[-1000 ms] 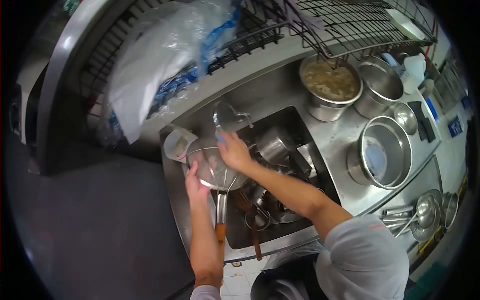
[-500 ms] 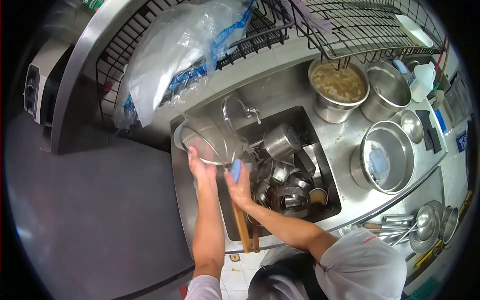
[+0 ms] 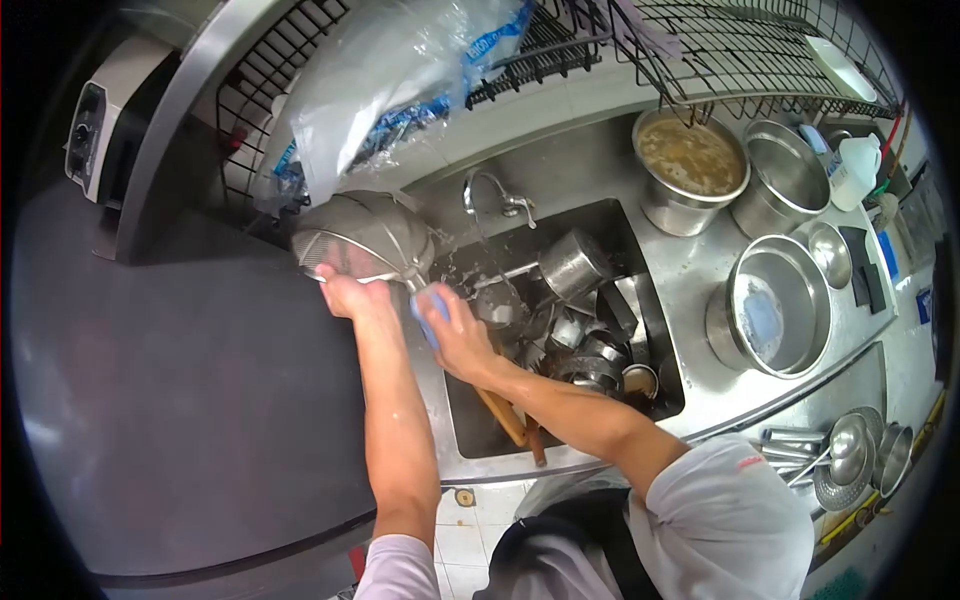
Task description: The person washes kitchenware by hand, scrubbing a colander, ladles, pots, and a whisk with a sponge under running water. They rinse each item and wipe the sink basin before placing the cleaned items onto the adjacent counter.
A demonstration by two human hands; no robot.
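A large round mesh strainer (image 3: 385,225) is tilted over the left side of the sink. My left hand (image 3: 350,295) grips its lower rim. My right hand (image 3: 460,335) is closed around a blue sponge (image 3: 430,312), pressed against the strainer where the bowl meets its handle. Water runs from the faucet (image 3: 505,203) just right of the strainer and splashes. Below lies the sink basin (image 3: 470,425), piled with metal pots (image 3: 577,268) and utensils. Wooden handles (image 3: 503,415) lean at its front edge.
A pot of brownish liquid (image 3: 690,155), an empty-looking pot (image 3: 782,175) and a pot with a blue sponge inside (image 3: 722,330) stand right of the sink. Ladles (image 3: 850,445) lie at lower right. Above hangs a wire rack (image 3: 740,60) with plastic bags (image 3: 390,90). A dark counter (image 3: 200,400) extends left.
The strainer and both my hands have moved left, and the strainer bowl has turned so it lies more sideways. The sponge stays in my right hand, against the handle's base. The view has shifted slightly.
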